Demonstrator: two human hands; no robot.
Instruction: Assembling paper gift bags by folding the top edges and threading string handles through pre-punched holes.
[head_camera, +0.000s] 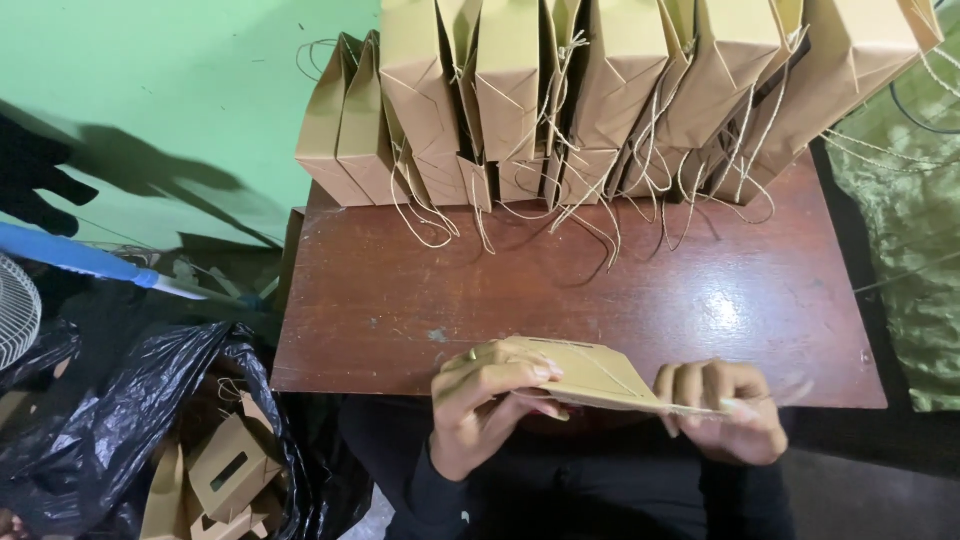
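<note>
a: where's the flat paper bag (590, 376)?
b: held over the near edge of the brown table (520, 290), between both hands; the left hand (485, 395) pinches its left end, fingers curled over the top, thumb beneath
a: and the right hand (722, 408)?
b: closed on the bag's right end; string runs across the bag
a: what's behind?
b: a row of finished paper bags (610, 95) leaning against the green wall (170, 90); a black plastic sack (120, 420) of folded bags sits on the left
</note>
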